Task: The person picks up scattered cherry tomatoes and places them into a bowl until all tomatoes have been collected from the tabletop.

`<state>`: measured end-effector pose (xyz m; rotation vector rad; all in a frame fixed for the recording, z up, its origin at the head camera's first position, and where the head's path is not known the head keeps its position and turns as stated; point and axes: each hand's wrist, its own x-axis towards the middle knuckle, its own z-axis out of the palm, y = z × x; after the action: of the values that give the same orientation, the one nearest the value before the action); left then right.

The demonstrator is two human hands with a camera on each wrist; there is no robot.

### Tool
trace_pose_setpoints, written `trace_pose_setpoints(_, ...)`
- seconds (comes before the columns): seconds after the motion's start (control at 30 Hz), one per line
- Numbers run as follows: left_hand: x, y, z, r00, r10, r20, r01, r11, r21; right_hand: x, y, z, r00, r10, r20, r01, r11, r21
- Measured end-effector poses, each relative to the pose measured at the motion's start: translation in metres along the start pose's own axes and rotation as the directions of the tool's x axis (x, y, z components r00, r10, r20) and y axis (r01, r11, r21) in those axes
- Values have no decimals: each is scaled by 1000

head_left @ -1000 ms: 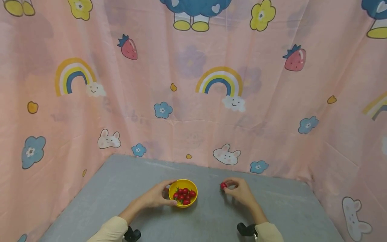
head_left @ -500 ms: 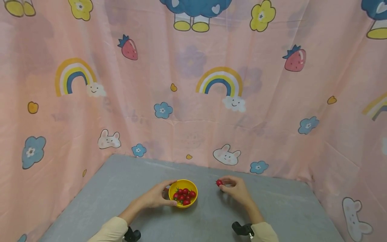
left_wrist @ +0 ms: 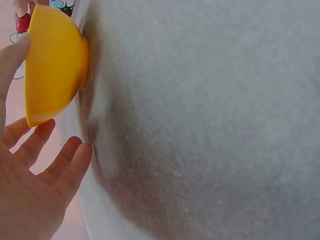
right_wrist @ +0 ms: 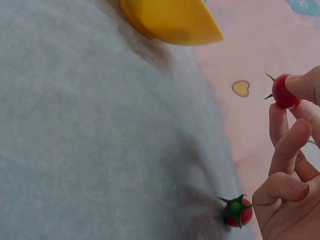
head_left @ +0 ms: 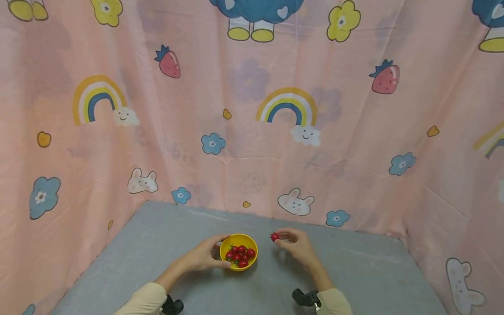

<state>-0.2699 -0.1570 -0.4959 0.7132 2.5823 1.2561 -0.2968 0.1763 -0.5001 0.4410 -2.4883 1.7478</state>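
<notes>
A small yellow bowl [head_left: 238, 239] stands on the grey table with several red cherry tomatoes [head_left: 242, 249] in it. My left hand [head_left: 204, 254] holds the bowl from its left side, thumb at the near rim and fingers round the far side. In the left wrist view the bowl [left_wrist: 56, 67] is seen from outside, its contents hidden. To the right of the bowl, my right hand [head_left: 298, 247] pinches one cherry tomato [right_wrist: 285, 92] by thumb and fingertips, its green stem pointing toward the bowl. The other right fingers are loosely bent.
Another cherry tomato [right_wrist: 237, 211] lies on the table under the right hand, hidden in the head view. A pink patterned curtain [head_left: 252, 166] hangs round the grey table [head_left: 378, 271] at the back and sides.
My right hand has moved left toward the bowl, carrying the pinched cherry tomato. The left hand and the bowl have stayed in place.
</notes>
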Motion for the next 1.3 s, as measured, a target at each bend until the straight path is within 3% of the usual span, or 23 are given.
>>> trace_pose_setpoints(0.3,0,0,1,1000,-14,4,14,1000,-2,-8,-39,12,997,-58,54,58,998,6)
trace_pose_setpoints(0.53,0,-1,0,1000,-22,1,22,1000,-5,4,-26,23,998,-24,57,25,1000,-15)
trace_pose_setpoints(0.9,0,0,1,1000,-22,-5,22,1000,0,10,-28,39,983,-70,171,62,997,49)
trace_pose_setpoints(1.3,0,-1,0,1000,-18,-3,18,1000,-9,12,-29,53,968,-91,234,80,995,57)
